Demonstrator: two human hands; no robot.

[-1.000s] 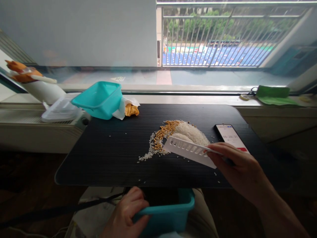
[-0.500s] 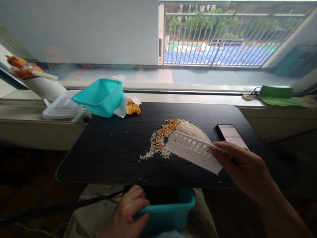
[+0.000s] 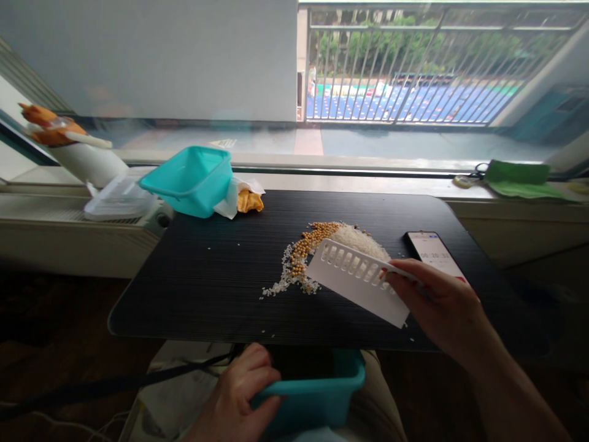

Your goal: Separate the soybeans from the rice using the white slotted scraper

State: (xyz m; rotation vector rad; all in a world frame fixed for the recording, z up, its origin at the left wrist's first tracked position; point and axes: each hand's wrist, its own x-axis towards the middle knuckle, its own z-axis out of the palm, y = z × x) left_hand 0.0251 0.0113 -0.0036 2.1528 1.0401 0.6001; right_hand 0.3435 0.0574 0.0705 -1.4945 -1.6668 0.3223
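Gripped in my right hand [image 3: 437,301] is a white slotted plastic piece [image 3: 354,282], a flat panel with a row of oval holes along its upper edge. It is tilted over the near side of a pile of white rice [image 3: 356,238], hiding part of it. Yellow soybeans [image 3: 306,242] lie along the left of the rice, with loose grains trailing toward me. Below the table edge, my left hand [image 3: 243,387] is closed around the rim of a teal plastic bin [image 3: 317,393]. The inside of that bin is dark and its contents cannot be made out.
Another teal bin [image 3: 188,184] stands at the table's back left, beside a crumpled orange cloth [image 3: 250,201] and white wrapping. A phone [image 3: 430,252] lies on the right of the dark table [image 3: 193,301]. A green cloth [image 3: 519,178] rests on the windowsill.
The white slotted piece has tipped slightly and shifted a little left with my right hand. My left hand keeps its grip on the bin. The view has moved slightly.
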